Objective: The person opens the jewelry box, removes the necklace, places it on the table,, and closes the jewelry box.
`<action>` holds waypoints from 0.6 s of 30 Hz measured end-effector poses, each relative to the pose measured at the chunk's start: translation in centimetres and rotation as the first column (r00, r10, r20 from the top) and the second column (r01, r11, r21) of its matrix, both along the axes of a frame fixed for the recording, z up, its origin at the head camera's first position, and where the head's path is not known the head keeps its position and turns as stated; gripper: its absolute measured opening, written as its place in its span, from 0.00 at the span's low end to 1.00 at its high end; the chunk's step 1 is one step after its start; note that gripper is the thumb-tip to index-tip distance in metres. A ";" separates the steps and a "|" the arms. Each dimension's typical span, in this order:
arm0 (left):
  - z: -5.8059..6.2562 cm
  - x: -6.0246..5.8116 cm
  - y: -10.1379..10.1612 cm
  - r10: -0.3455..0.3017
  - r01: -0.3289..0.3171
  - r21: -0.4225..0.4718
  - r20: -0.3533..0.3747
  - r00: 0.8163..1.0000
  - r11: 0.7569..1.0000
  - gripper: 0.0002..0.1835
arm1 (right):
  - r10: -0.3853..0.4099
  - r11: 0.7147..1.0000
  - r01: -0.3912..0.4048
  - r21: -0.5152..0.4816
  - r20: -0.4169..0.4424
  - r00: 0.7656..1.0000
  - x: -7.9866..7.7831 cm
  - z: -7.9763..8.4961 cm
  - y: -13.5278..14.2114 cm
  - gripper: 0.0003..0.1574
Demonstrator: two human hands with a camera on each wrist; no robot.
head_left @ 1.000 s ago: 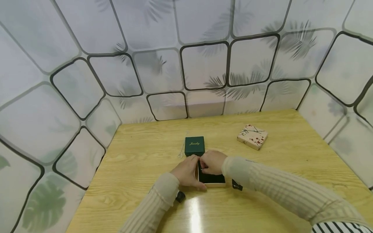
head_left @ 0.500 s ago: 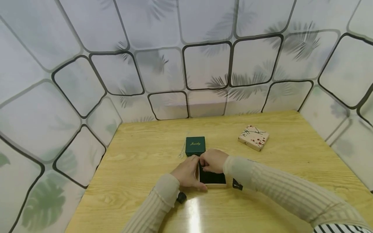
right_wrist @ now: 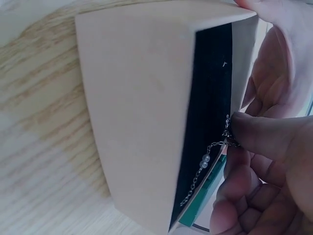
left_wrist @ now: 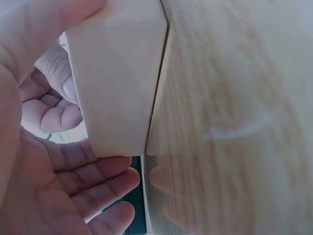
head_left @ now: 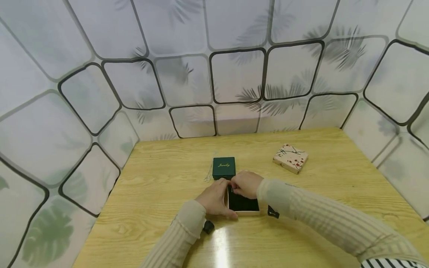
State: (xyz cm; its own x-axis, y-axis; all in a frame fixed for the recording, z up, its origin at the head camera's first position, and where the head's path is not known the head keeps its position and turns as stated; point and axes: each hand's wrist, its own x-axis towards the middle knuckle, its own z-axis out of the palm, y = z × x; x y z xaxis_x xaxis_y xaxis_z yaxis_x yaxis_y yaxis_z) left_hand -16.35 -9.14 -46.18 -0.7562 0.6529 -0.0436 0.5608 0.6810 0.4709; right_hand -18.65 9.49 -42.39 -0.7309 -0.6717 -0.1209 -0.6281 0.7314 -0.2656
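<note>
An open pale pink box (head_left: 248, 213) with a black lining lies on the table. My left hand (head_left: 216, 199) holds it along its left side, thumb at the near corner and fingers at the far corner; the left wrist view shows the box's plain wall (left_wrist: 115, 88) between them. Over the far left part of the box, my right hand (head_left: 247, 185) pinches a thin silver chain with pearl beads (right_wrist: 204, 161) between thumb and forefinger. The chain's loose end hangs down along the black lining (right_wrist: 210, 88); the pinched part is hidden by the fingertips.
Just behind the box stands a dark green jewelry box (head_left: 223, 167) with gold lettering. Another fine silver chain (head_left: 209, 173) lies to its left. A pale lid with a red flower print (head_left: 291, 158) rests at the back right. Patterned cloth walls (head_left: 238, 74) border the table.
My right hand has shifted very slightly away from me over the box, still pinching the chain. The left hand and the boxes have kept their places.
</note>
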 end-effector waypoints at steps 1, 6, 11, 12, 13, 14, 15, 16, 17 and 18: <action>0.0 0.0 0.0 0.000 0.000 0.002 0.001 1.000 1.000 0.55 | 0.001 1.000 -0.001 -0.002 -0.003 1.000 0.0 0.0 0.0 0.10; -0.2 -0.1 0.0 0.002 -0.002 0.002 0.000 1.000 1.000 0.57 | 0.006 1.000 -0.006 -0.013 -0.017 1.000 -0.1 0.0 0.1 0.12; -0.1 -0.1 0.0 0.006 -0.006 -0.011 0.003 1.000 1.000 0.58 | 0.006 1.000 -0.007 -0.015 -0.027 1.000 -0.3 0.1 0.2 0.14; -0.1 -0.1 0.0 0.006 -0.006 -0.012 0.002 1.000 1.000 0.58 | 0.007 1.000 -0.008 -0.016 -0.029 1.000 -0.4 0.1 0.3 0.14; -0.1 -0.1 0.0 0.005 -0.005 -0.012 0.001 1.000 1.000 0.58 | 0.007 1.000 -0.008 -0.018 -0.028 1.000 -0.4 0.1 0.3 0.14; -0.1 -0.1 0.0 0.004 -0.004 -0.014 0.000 1.000 1.000 0.58 | 0.006 1.000 -0.006 -0.020 -0.026 1.000 -0.4 0.2 0.4 0.14; 0.0 -0.1 0.0 0.003 -0.003 -0.015 0.000 1.000 1.000 0.58 | 0.005 1.000 -0.005 -0.023 -0.021 1.000 -0.4 0.3 0.4 0.14; 0.0 -0.1 0.0 0.003 -0.003 -0.017 0.000 1.000 1.000 0.58 | 0.000 1.000 -0.001 -0.024 -0.015 1.000 -0.4 0.4 0.4 0.14; 0.0 -0.1 0.0 0.003 -0.003 -0.016 0.000 1.000 1.000 0.58 | -0.004 1.000 0.004 -0.025 -0.005 1.000 -0.4 0.5 0.4 0.13; -0.1 -0.1 0.0 0.002 -0.002 -0.016 0.000 1.000 1.000 0.58 | -0.010 1.000 0.010 -0.024 0.004 1.000 -0.4 0.6 0.4 0.13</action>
